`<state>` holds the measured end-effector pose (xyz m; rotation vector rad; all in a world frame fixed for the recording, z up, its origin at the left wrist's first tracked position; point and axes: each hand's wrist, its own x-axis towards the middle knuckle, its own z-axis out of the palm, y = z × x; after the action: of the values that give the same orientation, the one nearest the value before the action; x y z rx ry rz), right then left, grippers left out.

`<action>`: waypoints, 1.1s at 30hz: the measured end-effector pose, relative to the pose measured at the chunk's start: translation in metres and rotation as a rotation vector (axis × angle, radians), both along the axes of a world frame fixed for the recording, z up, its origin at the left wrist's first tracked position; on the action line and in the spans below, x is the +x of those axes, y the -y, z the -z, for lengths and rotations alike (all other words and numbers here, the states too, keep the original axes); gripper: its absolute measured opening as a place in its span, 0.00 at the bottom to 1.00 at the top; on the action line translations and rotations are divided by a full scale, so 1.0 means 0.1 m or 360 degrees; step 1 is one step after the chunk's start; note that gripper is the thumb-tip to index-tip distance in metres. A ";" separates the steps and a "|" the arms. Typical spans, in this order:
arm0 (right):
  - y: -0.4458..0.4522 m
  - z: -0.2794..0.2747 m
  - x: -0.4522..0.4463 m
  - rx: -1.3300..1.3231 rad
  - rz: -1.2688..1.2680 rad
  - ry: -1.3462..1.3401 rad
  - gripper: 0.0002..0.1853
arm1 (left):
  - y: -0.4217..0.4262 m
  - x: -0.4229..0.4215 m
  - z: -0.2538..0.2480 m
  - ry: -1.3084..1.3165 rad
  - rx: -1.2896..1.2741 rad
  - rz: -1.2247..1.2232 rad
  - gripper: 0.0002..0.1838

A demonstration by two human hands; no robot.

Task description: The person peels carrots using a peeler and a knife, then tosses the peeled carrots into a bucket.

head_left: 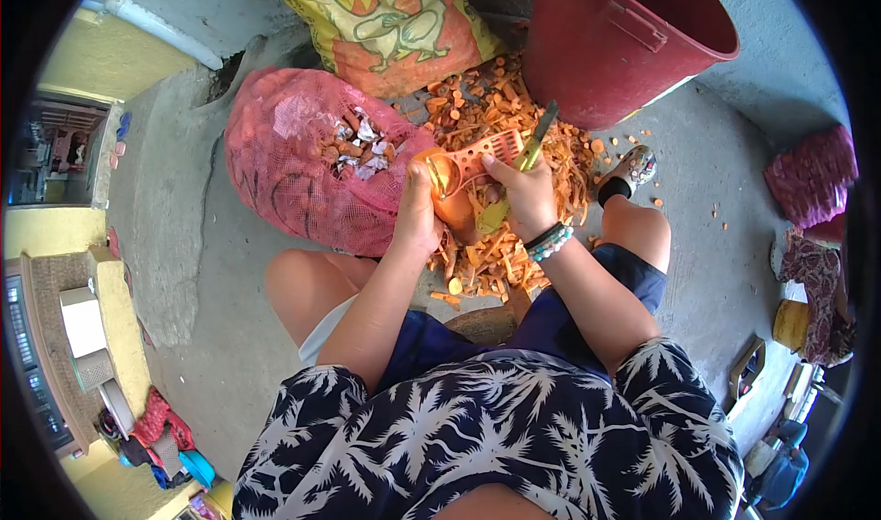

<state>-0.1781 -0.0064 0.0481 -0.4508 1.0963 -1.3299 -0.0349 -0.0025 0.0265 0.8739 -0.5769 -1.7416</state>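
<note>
My left hand (418, 212) is closed around a thick orange carrot (451, 210). In my right hand (532, 197) is an orange plastic peeler (473, 160) with a holed, slotted body, its head against the carrot's upper end. The same hand also grips a knife (529, 156) with a yellow-green handle, its dark blade pointing up and away from me. A yellow-green piece (493, 215) shows below the fingers; I cannot tell whether it belongs to the knife. Beneath both hands, a heap of carrot peels and cut pieces (500, 263) covers the floor.
A pink mesh sack (284, 176) with carrots and crumpled paper stands to the left. Behind the heap are a yellow-orange printed sack (390, 24) and a tall red bin (596, 52). My shoe (633, 171) rests right of the peels. A purple bundle (812, 176) is at far right.
</note>
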 end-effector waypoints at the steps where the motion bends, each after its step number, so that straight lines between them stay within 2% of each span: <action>1: 0.00 0.00 0.01 0.0016 0.0005 -0.0004 0.10 | 0.00 0.00 0.02 0.0000 0.0001 0.0008 0.42; 5: 0.01 -0.04 0.02 -0.0116 -0.0016 -0.0077 0.11 | 0.00 -0.01 0.06 0.0123 -0.0140 -0.0006 0.40; 9: 0.17 0.12 -0.01 -0.0029 0.0110 -0.0076 0.13 | -0.04 -0.07 0.10 0.0283 -0.0160 -0.0133 0.39; 10: 0.25 0.16 -0.04 0.0027 0.0175 -0.0181 0.14 | -0.03 -0.04 0.13 0.0379 -0.0135 -0.0211 0.38; 11: 0.31 0.19 -0.12 0.0273 0.0344 -0.0638 0.14 | -0.03 -0.01 0.15 0.0383 -0.0136 -0.0209 0.38; 12: 0.46 0.60 -0.36 0.0101 0.0470 -0.0894 0.12 | -0.03 0.01 0.09 0.0344 -0.0182 -0.0233 0.38; 13: 0.46 0.47 -0.50 0.0178 0.0583 -0.0689 0.11 | -0.02 0.05 0.06 0.0307 -0.0230 -0.0256 0.37; 15: 0.49 0.39 -0.58 -0.0026 0.0616 -0.0475 0.07 | 0.02 0.14 0.18 0.0271 -0.0161 -0.0283 0.38; 18: 0.29 0.07 -0.21 -0.0039 0.0268 -0.0311 0.10 | 0.04 0.11 0.30 0.0275 -0.0141 -0.0245 0.38; 21: 0.07 0.05 0.07 0.0076 0.0105 -0.0156 0.11 | 0.00 -0.03 0.19 0.0221 -0.0159 -0.0273 0.38; 22: 0.13 0.13 0.04 0.0108 0.0174 -0.0277 0.12 | -0.01 -0.02 0.17 0.0224 -0.0196 -0.0226 0.39; 23: 0.25 0.26 -0.02 0.0069 0.0385 -0.0623 0.14 | -0.05 -0.03 0.15 0.0225 -0.0196 -0.0223 0.39; 25: 0.41 0.46 -0.34 0.0178 0.0474 -0.0894 0.13 | -0.09 -0.01 0.08 0.0361 -0.0273 -0.0228 0.40; 27: 0.49 0.44 -0.56 0.0042 0.0640 -0.0492 0.11 | -0.02 0.08 0.16 0.0401 -0.0223 -0.0270 0.41; 30: 0.51 0.35 -0.84 -0.0250 0.0548 -0.0486 0.09 | 0.07 0.24 0.24 0.0346 -0.0022 -0.0353 0.39; 31: 0.46 0.29 -0.87 -0.0269 0.0536 -0.0416 0.09 | 0.09 0.25 0.27 0.0342 -0.0017 -0.0356 0.39; 33: 0.38 0.37 -0.88 0.0014 0.0499 -0.0082 0.05 | 0.16 0.28 0.29 0.0254 -0.0053 -0.0463 0.38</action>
<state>-0.2660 -0.0442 0.0108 -0.3157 1.2515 -1.5935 -0.0070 -0.0185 -0.0026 1.0257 -0.5510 -1.4054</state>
